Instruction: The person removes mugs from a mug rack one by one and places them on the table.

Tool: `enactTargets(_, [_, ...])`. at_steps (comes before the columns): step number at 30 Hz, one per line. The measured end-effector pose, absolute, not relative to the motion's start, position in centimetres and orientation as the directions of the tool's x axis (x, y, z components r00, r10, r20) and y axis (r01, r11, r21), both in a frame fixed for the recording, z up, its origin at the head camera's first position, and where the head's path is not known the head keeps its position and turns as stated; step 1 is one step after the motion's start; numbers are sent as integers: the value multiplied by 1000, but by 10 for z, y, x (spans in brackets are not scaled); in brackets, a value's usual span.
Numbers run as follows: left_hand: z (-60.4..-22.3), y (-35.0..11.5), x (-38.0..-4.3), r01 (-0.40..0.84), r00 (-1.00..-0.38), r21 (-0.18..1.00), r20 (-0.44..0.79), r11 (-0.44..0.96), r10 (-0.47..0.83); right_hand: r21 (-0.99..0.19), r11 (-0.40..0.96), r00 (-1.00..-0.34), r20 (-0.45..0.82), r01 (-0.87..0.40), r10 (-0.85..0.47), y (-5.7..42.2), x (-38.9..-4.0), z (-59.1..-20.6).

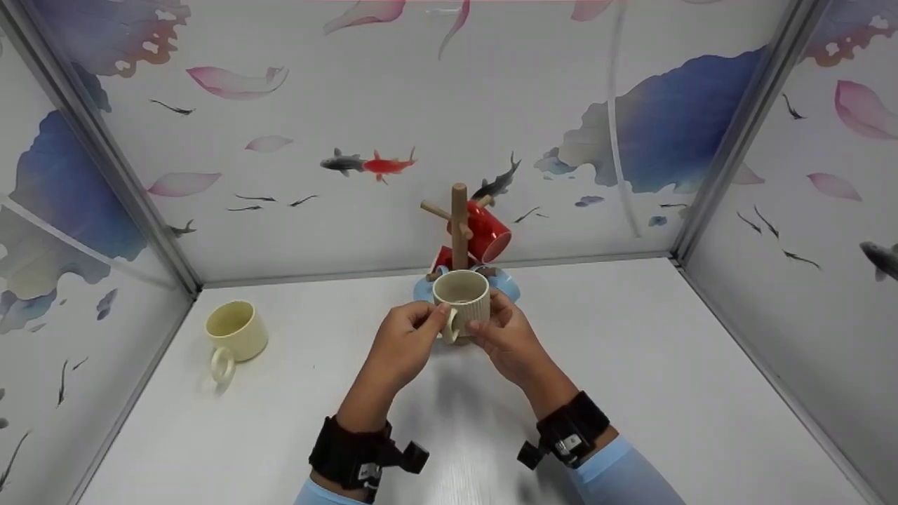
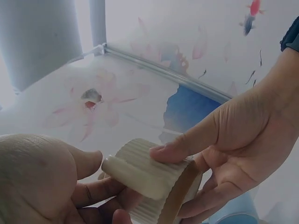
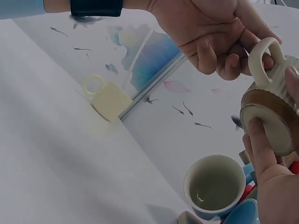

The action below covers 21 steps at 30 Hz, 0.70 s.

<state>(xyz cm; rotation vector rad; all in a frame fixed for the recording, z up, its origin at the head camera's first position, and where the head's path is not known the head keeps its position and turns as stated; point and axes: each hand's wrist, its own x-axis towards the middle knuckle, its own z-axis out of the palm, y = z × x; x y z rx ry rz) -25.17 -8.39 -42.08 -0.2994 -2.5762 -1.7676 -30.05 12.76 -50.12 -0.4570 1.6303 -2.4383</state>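
Both hands hold a cream ribbed mug (image 1: 463, 315), with its handle towards me, in front of the wooden mug tree (image 1: 459, 231). My left hand (image 1: 403, 344) pinches the handle side with thumb and fingers. From the other side my right hand (image 1: 511, 342) grips the mug's body, thumb on the ribbed wall. In the right wrist view its fingers (image 3: 264, 149) lie against the pale base, above a brown band. A red mug (image 1: 487, 233) hangs on the tree, and light blue mugs (image 1: 504, 283) are lower down, partly hidden by the held mug.
A pale yellow mug (image 1: 238, 333) stands at the left of the white table (image 1: 631, 393), handle towards me. Printed panels (image 1: 421, 91) enclose the table at the back and both sides. Another red piece (image 1: 440, 258) shows low behind the tree's post.
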Motion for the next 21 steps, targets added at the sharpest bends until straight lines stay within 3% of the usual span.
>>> enactTargets(13, [-429,-81,-255,132,-985,936,87,326,151,-947,-320,-955,133,-43,-264,125,-302,-501])
enactTargets(21, [-430,-80,-257,117,-990,956,92,267,106,-975,-207,-965,124,-76,-231,126,-302,-499])
